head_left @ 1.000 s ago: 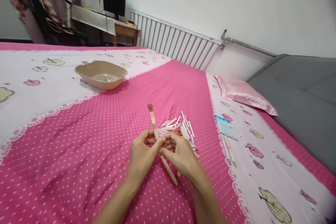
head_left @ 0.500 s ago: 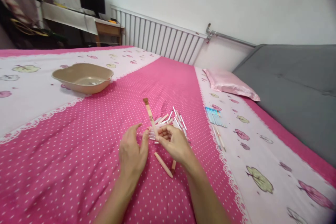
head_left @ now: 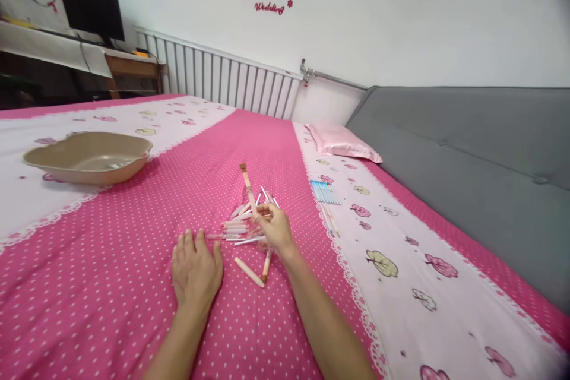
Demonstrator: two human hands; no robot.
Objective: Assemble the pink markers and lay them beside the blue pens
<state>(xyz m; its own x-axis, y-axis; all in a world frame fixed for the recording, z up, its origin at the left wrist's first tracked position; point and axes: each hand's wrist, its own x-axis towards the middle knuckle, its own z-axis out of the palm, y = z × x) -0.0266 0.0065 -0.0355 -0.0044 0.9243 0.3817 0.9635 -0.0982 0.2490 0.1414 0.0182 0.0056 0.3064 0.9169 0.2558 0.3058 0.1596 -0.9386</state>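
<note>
My right hand [head_left: 275, 227] pinches the pale handle of a makeup brush [head_left: 248, 185], its brown bristles pointing up and away. Flat on the dotted bedspread, my left hand [head_left: 195, 267] rests with fingers stretched out, holding nothing. Between the hands and beyond lies a loose pile of pens and slim sticks [head_left: 236, 227] in pink and white, partly hidden by my right hand. Closer to me are a cream-coloured stick [head_left: 249, 272] and a second brush [head_left: 266, 267] with a brown tip.
A row of blue-capped pens [head_left: 326, 193] lies on the right, with a few slim sticks [head_left: 330, 221] below it. A beige basin [head_left: 89, 157] stands on the bed at left. Farther off are a pink pillow [head_left: 342, 141], a grey headboard [head_left: 463, 148] and a radiator [head_left: 218, 74].
My left hand has moved away from the brush and come down flat on the bedspread. The right hand still holds the brush. The view has turned to the right.
</note>
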